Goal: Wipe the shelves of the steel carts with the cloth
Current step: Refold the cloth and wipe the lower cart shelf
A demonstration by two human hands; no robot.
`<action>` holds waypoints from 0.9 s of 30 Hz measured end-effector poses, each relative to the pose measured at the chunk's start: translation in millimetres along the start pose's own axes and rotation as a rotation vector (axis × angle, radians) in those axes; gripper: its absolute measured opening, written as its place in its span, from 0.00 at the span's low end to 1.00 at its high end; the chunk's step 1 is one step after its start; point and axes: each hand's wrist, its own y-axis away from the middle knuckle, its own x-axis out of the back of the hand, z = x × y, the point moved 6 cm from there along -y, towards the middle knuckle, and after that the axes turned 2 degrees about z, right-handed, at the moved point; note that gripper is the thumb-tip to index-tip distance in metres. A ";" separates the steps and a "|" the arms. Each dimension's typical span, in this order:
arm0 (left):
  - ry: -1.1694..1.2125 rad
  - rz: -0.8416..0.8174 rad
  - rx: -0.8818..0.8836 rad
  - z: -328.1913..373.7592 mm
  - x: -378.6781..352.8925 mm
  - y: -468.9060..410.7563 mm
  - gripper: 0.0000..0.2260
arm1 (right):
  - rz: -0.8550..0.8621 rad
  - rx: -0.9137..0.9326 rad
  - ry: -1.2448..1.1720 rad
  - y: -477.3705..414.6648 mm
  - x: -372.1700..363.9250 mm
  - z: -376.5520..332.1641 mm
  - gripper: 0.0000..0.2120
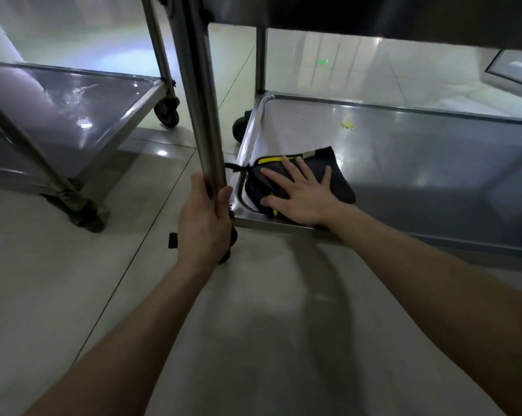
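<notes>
Cloth (pixel 338 172) lies on cart shelf (pixel 419 145) — right hand (pixel 301 196) pressing.

Smooth steel shelf (pixel 404 151) of a cart, satin-bright with soft reflections, beneath a dark cloth (pixel 342 184) with yellow trim — matt and soft-looking. The round post (pixel 198 100) is polished metal streaked with glare. A neighbouring cart's shelf (pixel 82 106) gleams glossy; floor tiles (pixel 58 280) are smooth, semi-gloss — the castor (pixel 167 111) dull black.
</notes>
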 end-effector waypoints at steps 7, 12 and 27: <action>0.004 -0.083 -0.019 -1.2 1.7 -20.0 0.09 | -0.037 -0.106 0.018 -103.8 21.8 -15.2 0.45; 0.020 -0.135 0.003 0.0 0.8 -30.0 0.10 | -0.071 -0.013 0.049 -66.6 14.2 -35.2 0.43; -0.345 -0.439 0.191 -1.6 9.2 -53.9 0.23 | -0.077 0.214 0.100 107.6 46.5 -1.3 0.35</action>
